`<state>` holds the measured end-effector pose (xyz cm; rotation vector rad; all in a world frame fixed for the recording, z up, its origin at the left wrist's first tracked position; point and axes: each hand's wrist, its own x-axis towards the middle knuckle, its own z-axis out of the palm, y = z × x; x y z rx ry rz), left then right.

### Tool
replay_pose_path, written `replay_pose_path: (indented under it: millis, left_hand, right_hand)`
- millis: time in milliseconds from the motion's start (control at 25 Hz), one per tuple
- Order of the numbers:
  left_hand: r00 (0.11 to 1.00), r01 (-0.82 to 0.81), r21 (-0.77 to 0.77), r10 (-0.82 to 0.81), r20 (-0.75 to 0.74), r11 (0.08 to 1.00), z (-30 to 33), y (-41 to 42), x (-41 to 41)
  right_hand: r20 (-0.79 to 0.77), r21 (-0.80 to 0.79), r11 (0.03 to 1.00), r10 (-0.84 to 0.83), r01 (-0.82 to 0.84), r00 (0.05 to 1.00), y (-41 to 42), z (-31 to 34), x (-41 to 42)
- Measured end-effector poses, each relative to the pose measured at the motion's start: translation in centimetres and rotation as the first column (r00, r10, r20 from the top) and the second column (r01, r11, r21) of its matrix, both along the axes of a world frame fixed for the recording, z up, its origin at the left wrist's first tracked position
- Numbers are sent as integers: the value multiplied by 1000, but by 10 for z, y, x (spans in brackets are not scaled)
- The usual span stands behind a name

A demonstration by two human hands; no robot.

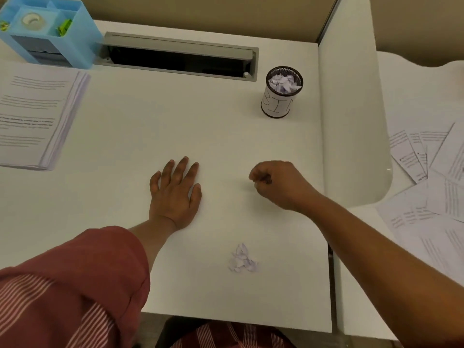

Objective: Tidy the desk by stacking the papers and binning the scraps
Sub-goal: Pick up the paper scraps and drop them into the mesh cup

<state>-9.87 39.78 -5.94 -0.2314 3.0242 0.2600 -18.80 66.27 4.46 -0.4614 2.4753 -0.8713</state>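
Left hand (175,194) flat on the desk (150,116), fingers straight; right hand (278,184) curled, with nothing visible in its grip. Crumpled scrap (242,258) below and between both hands, touching neither. Bin (282,92) beyond the right hand, stacked papers (35,116) far past the left.

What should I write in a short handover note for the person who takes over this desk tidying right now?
Left hand: flat on the white desk, fingers straight, holding nothing.
Right hand: fingers curled above the desk; whether it pinches a scrap cannot be seen.
Black mesh cup labelled BIN: far right of the desk, already holding crumpled scraps.
Neat stack of printed papers: far left, edges aligned.
Done: stacking on this desk, most scraps binned.
Left: the small pile of torn white scraps near the front edge must go into the bin. Loose printed sheets lie scattered beyond the right divider.
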Motion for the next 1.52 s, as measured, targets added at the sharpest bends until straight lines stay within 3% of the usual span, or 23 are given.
replay_pose_path:
  millis: [200, 360, 480, 840, 1120, 1360, 1520]
  left_hand:
    - [1000, -2, 1, 2, 9, 1000, 0, 1, -1]
    - [1000, -5, 9, 5, 3, 1000, 1, 1, 0]
    - [1000, -1, 9, 2, -10, 1000, 1, 1, 1]
    - [1000, -3, 24, 3, -6, 1000, 1, 1, 1]
    - [1000, -1, 14, 1, -5, 1000, 0, 0, 0]
    - [1000, 1, 11, -1, -30, 1000, -3, 1, 0]
    - [999, 8, 22, -7, -38, 1000, -3, 0, 0]
  right_hand:
    - [217, 194, 906, 334, -376, 917, 12, -16, 73]
    - [165, 253, 836, 458, -486, 873, 12, -29, 112]
    - [51, 257, 837, 487, -482, 872, 12, -43, 122]
    - [-63, 146, 943, 309, -298, 949, 16, -53, 100]
    - [-69, -90, 996, -34, 28, 997, 13, -13, 35]
    - [-332, -152, 966, -249, 208, 910, -3, 40, -74]
    - [-490, -88, 946, -313, 311, 814, -9, 52, -151]
